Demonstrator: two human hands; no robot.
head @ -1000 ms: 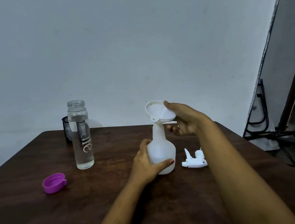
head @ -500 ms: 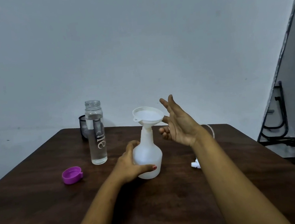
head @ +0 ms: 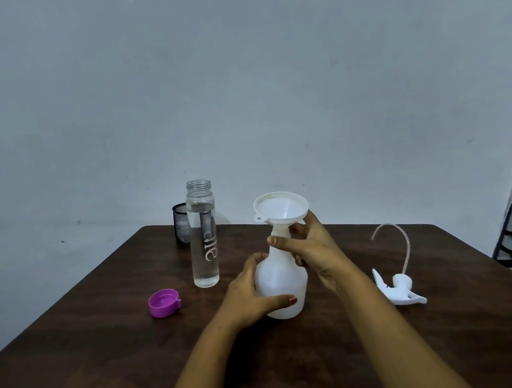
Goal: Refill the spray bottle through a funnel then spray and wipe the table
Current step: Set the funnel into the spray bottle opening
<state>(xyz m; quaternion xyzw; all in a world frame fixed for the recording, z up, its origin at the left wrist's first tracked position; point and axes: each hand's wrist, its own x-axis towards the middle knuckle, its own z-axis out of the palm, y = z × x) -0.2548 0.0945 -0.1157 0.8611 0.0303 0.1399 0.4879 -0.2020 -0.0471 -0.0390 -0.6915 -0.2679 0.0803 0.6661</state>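
White funnel [head: 281, 207] is sitting in the spray bottle [head: 281, 275]. Left hand [head: 250, 296] is gripping its belly, right hand [head: 316, 250] pinching its neck; seat it straight before pouring.

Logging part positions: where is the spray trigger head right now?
In the head view, the trigger head lies on the table to the right of the spray bottle, its tube arching up.
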